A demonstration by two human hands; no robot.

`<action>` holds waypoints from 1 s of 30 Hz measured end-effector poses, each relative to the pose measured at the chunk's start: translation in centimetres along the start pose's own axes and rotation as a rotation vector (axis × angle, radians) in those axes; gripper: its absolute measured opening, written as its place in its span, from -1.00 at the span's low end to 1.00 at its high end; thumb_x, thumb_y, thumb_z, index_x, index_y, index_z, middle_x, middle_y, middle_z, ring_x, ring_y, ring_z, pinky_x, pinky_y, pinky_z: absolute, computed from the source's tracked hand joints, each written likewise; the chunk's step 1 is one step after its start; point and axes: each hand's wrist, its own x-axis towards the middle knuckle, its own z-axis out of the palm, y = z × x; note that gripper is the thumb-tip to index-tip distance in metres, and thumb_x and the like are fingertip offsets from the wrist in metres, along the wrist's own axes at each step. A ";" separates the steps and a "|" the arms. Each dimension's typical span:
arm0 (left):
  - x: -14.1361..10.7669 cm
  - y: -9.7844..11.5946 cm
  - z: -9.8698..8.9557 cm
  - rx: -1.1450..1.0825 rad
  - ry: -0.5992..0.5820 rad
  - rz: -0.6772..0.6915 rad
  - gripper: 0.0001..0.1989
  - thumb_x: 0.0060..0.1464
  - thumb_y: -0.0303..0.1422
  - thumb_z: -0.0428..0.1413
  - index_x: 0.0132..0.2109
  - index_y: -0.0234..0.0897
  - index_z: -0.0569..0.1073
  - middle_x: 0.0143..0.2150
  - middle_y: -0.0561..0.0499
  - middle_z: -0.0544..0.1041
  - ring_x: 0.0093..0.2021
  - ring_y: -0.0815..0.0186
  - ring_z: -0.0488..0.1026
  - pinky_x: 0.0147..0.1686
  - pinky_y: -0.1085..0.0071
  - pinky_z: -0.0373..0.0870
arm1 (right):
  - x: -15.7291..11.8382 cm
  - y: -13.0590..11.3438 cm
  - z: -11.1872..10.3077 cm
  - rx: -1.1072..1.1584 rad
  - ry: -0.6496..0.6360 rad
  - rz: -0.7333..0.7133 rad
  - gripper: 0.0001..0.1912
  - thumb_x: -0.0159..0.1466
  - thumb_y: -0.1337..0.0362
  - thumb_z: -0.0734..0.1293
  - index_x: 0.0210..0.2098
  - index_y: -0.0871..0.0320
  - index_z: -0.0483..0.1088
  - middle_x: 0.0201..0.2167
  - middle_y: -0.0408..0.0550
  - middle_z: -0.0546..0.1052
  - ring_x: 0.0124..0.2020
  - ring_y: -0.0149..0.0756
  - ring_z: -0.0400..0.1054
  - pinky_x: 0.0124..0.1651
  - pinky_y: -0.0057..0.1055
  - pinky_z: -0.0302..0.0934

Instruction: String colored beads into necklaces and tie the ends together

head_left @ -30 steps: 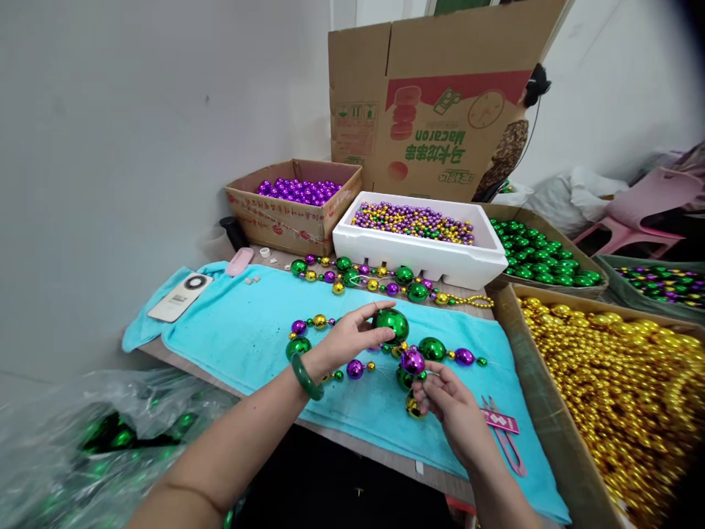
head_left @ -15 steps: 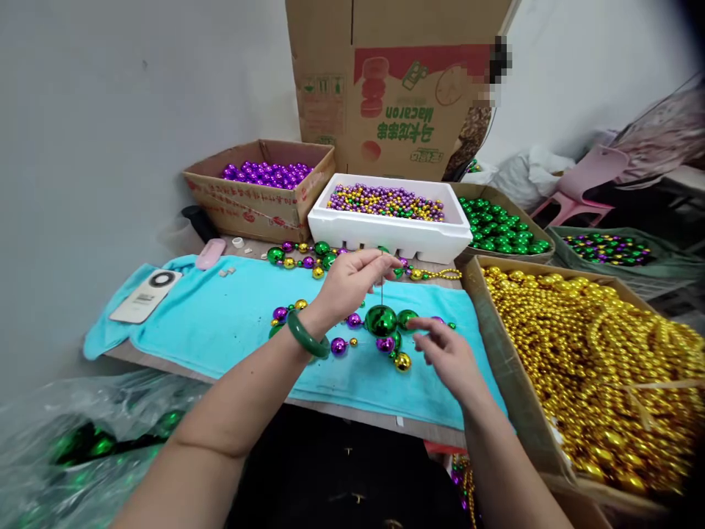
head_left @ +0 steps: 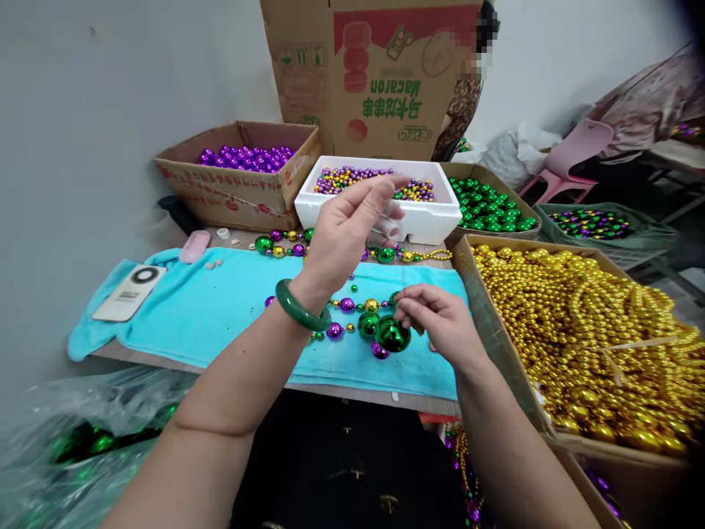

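My left hand [head_left: 352, 228], with a green bangle [head_left: 300, 312] at the wrist, is raised in front of the white foam box. Its thumb and forefinger are pressed together on a thin thread; the other fingers are smeared by motion. My right hand [head_left: 438, 319] pinches the top of a large shiny green bead [head_left: 393, 335] hanging just above the turquoise towel [head_left: 220, 319]. Close by on the towel lie another green bead [head_left: 368, 324], purple beads [head_left: 335, 330] and a gold bead [head_left: 371, 305], partly strung.
Behind the towel stand a carton of purple beads [head_left: 245, 158], the foam box [head_left: 374, 213] of small mixed beads, and a carton of green beads [head_left: 487, 206]. Gold bead strands [head_left: 584, 345] fill a carton at the right. A phone-like white object [head_left: 129, 294] lies at left.
My left hand has risen toward the foam box. My right hand, open before, has closed at the large green bead, which now hangs lower and slightly right relative to the towel.
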 end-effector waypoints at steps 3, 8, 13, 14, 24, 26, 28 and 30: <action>-1.5 -1.9 -0.5 -0.021 -0.191 -0.023 -0.53 0.13 -0.15 0.02 0.17 -0.13 0.26 -0.08 -0.02 0.47 -0.05 0.28 0.44 -0.12 0.35 0.38 | 0.0 -1.2 -0.8 0.133 0.090 -0.008 -0.83 0.12 0.21 0.36 -0.38 0.19 0.37 -0.58 -0.15 0.47 -0.64 -0.49 0.29 -0.66 -0.58 0.02; -5.7 -8.1 0.0 0.168 -0.575 -0.096 -0.15 -0.22 -0.20 0.30 0.23 -0.17 0.17 0.15 -0.16 0.34 0.17 0.09 0.24 0.13 0.16 0.17 | 0.2 -4.2 -1.3 0.296 0.090 -0.024 -0.84 0.08 0.22 0.39 -0.41 0.15 0.36 -0.63 -0.22 0.40 -0.71 -0.52 0.22 -0.70 -0.60 -0.07; -9.0 -13.2 0.5 0.560 -0.633 -0.127 -0.11 -0.24 -0.11 0.29 0.23 -0.20 0.15 0.15 -0.20 0.34 0.12 -0.02 0.25 0.09 0.04 0.11 | 0.2 -6.9 -2.2 0.351 0.289 -0.241 -0.92 0.08 0.32 0.38 -0.44 0.18 0.39 -0.66 -0.21 0.31 -0.66 -0.53 0.20 -0.67 -0.58 -0.12; -9.4 -13.7 0.3 0.659 -0.645 -0.139 -0.19 -0.22 -0.11 0.28 0.19 -0.22 0.21 0.12 -0.19 0.37 0.09 -0.03 0.27 0.08 0.03 0.10 | 0.2 -7.2 -2.7 0.335 0.340 -0.271 -0.93 0.07 0.33 0.38 -0.44 0.19 0.40 -0.66 -0.20 0.31 -0.66 -0.53 0.18 -0.68 -0.57 -0.14; -11.2 -11.6 -6.7 1.309 -0.588 -0.160 -0.75 -0.01 -0.27 0.10 -0.16 -0.24 0.37 -0.16 -0.08 0.44 -0.14 0.12 0.39 -0.13 0.21 0.24 | -0.6 -2.2 -9.1 0.356 0.603 0.096 -0.86 -0.13 0.39 0.42 -0.55 0.24 0.39 -0.67 -0.16 0.23 -0.68 -0.56 0.06 -0.71 -0.58 -0.27; -10.9 -10.9 -9.0 1.414 -0.574 -0.182 -0.75 -0.01 -0.29 0.09 -0.15 -0.24 0.36 -0.17 -0.08 0.43 -0.14 0.11 0.39 -0.16 0.21 0.25 | -1.1 -0.3 -9.7 0.381 0.614 0.182 -0.82 -0.17 0.37 0.44 -0.55 0.23 0.40 -0.66 -0.15 0.23 -0.69 -0.58 0.01 -0.73 -0.59 -0.27; -10.8 -10.5 -10.9 1.488 -0.574 -0.200 -0.72 -0.02 -0.30 0.09 -0.12 -0.24 0.35 -0.14 -0.09 0.42 -0.14 0.11 0.40 -0.19 0.22 0.27 | -1.5 1.3 -9.6 0.395 0.619 0.229 -0.80 -0.19 0.35 0.46 -0.56 0.21 0.40 -0.65 -0.15 0.23 -0.70 -0.58 -0.01 -0.75 -0.58 -0.27; -10.9 -10.6 -11.9 1.539 -0.605 -0.218 -0.68 -0.04 -0.31 0.11 -0.09 -0.24 0.34 -0.12 -0.10 0.41 -0.15 0.10 0.40 -0.21 0.22 0.28 | -1.6 2.5 -8.9 0.414 0.639 0.221 -0.77 -0.22 0.34 0.48 -0.56 0.20 0.41 -0.66 -0.15 0.23 -0.70 -0.57 0.00 -0.75 -0.59 -0.24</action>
